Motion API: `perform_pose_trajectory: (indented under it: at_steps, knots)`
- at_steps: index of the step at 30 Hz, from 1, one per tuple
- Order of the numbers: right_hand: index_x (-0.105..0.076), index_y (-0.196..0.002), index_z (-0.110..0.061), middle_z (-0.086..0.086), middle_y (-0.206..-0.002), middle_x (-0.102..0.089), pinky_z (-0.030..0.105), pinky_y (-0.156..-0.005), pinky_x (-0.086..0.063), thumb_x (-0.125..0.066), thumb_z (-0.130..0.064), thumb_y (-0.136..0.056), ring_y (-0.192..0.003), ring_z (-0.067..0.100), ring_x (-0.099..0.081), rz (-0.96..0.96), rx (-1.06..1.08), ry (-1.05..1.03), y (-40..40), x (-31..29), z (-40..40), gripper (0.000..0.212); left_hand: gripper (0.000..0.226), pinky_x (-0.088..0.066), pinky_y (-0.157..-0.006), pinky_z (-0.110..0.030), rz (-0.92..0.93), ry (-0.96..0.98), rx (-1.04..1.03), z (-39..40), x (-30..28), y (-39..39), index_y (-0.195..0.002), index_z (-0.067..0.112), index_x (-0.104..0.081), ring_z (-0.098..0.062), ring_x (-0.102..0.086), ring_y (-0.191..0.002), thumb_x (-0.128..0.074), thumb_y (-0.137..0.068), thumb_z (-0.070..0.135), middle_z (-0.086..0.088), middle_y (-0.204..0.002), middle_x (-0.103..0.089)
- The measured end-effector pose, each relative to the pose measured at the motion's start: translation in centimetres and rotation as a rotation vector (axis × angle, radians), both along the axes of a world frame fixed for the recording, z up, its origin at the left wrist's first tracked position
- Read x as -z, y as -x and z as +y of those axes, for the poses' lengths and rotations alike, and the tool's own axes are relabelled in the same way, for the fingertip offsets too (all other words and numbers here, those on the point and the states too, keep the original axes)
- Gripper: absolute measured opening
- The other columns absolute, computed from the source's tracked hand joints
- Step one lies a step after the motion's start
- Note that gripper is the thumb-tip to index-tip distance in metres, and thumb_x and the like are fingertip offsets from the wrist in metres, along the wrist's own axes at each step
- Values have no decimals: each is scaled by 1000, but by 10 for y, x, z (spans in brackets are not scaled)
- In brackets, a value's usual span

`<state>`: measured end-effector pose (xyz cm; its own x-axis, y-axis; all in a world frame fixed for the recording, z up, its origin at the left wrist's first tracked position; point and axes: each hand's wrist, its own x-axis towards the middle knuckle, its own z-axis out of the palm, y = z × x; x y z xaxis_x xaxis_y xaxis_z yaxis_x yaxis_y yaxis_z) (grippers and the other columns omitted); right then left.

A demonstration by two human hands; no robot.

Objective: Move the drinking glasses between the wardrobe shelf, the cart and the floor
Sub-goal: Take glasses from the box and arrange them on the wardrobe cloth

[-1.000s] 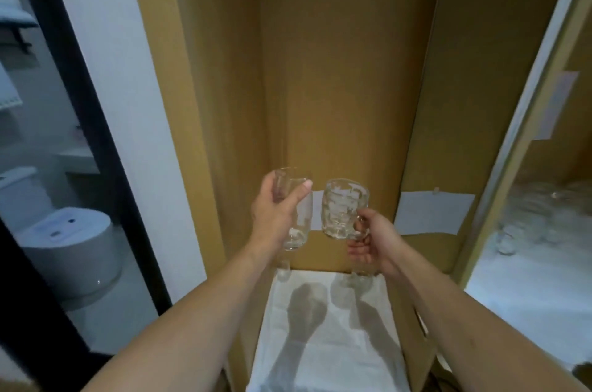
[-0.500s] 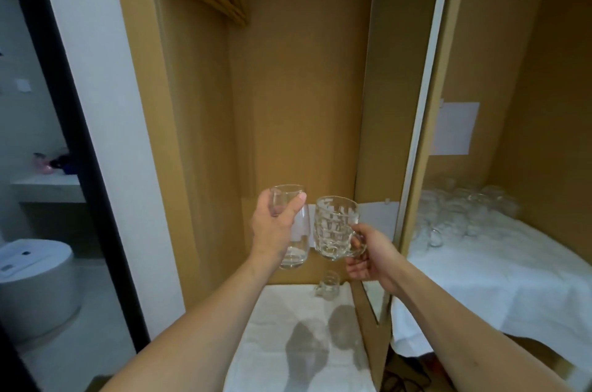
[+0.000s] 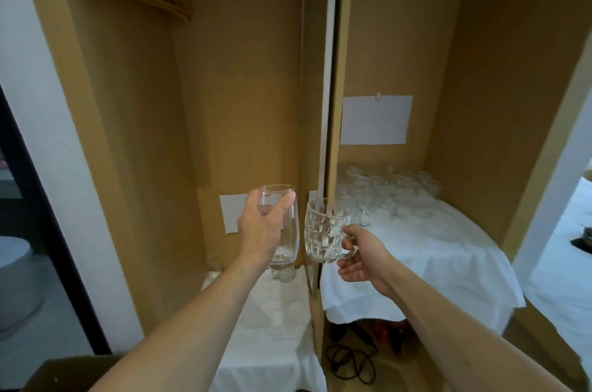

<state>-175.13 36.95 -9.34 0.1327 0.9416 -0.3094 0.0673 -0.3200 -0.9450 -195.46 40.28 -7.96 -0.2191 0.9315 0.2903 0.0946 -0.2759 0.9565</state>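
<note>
Right now the left hand [image 3: 261, 231] is wrapped around a tall plain glass [image 3: 282, 225], with the thumb up near the rim, and the right hand [image 3: 358, 257] has its fingers hooked through the handle of a bumpy glass mug [image 3: 323, 231]. Both are held up in the air, very close to each other, just in front of the wooden divider [image 3: 330, 103] that splits the wardrobe. Right of the divider is a shelf with a white cloth [image 3: 432, 247], and many more glasses [image 3: 387, 190] stand crowded at its back. Left of the divider, lower down, is another white cloth [image 3: 272, 327] with one small glass [image 3: 283, 273] on it. I think the two are headed to the shelf right of the divider. To do it well, keep them from clinking, carry them clear of the divider, and set each down flat on a bare bit of cloth, away from the crowd. White paper sheets [image 3: 374, 119] hang on the back walls, but no writing shows on them, and the glass has no brand I can see.
</note>
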Motion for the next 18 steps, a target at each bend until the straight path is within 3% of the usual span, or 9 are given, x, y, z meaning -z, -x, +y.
perform_pose_trajectory:
  at_steps: [4,9,14,18]
  knots:
    - [-54,-62,-16,17,-73,-69,33,-60,-58,-53,-49,-96,-63,32,-67,-5,13,8,-44,2,-20,48,42,-58,-81,-42,2,-21,14,-19,5,-43,-107,34,-63,-15,-69,-81,-69,-80,66,1,-86,-73]
    - [-50,-55,-20,18,-76,-70,36,-64,-61,-55,-52,-93,-64,32,-67,1,30,29,-92,10,-38,50,37,-50,-69,-30,6,-8,40,-29,14,-90,-95,33,-60,0,-58,-58,-70,-80,65,11,-61,-62]
    - [-51,-57,-17,17,-71,-69,32,-57,-57,-57,-49,-93,-61,30,-65,43,91,57,-129,18,-48,49,44,-47,-61,-37,-54,33,133,-30,19,-130,-99,26,-60,-13,-53,-62,-75,-77,62,3,-68,-59]
    - [-53,-61,-15,17,-73,-69,32,-58,-57,-56,-49,-94,-64,31,-65,56,146,83,-153,26,-43,48,44,-42,-59,-29,-59,27,191,-18,22,-155,-96,29,-59,-11,-49,-65,-77,-74,63,5,-77,-58]
